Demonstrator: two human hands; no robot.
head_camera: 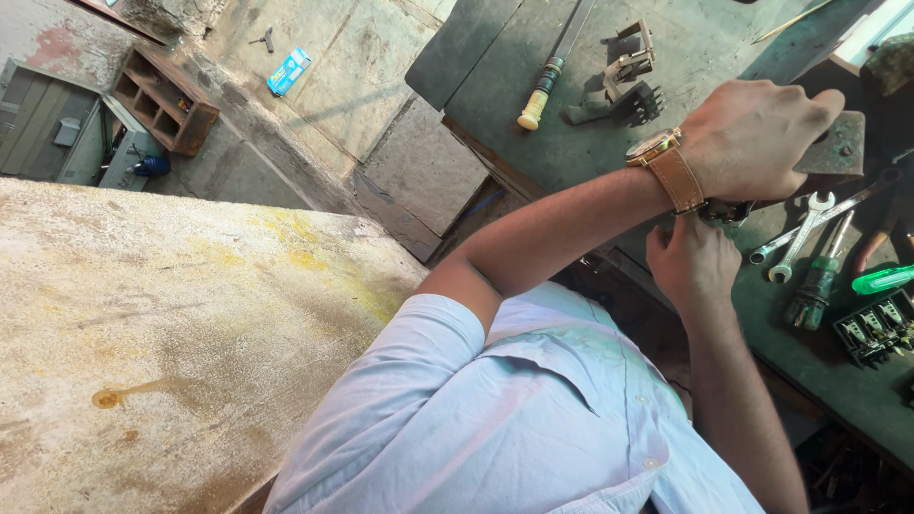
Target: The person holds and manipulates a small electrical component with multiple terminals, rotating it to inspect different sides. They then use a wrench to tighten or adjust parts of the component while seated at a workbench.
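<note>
Nearest the camera, a pale blue shirt [533,409] with short sleeves is seen, and 2 bare forearms are extended from it toward a dark green surface [685,57]. The arm crossing the picture from the lower left is taken as the left. A brown leather strap and a gold-coloured wristwatch [664,157] are worn on its wrist. The left hand [757,138] is curled into a loose fist over the near edge of the surface. A small dark metal part [728,211] is partly visible just beneath it. The right hand [692,259] is raised from below, with its fingers closed against the same part. How firmly the part is gripped by either hand cannot be told, since most of it is hidden.

To the right of the hands, a combination spanner [798,240], a dark green-handled screwdriver [817,290] and a bright green handle [884,279] are laid on the surface. A black terminal block [876,328] is placed near the right edge. Farther back, a file with a pale wooden handle [545,86] and a black metal bracket [624,81] are seen. On the stone floor beyond, a wooden compartment box [162,100] is set.
</note>
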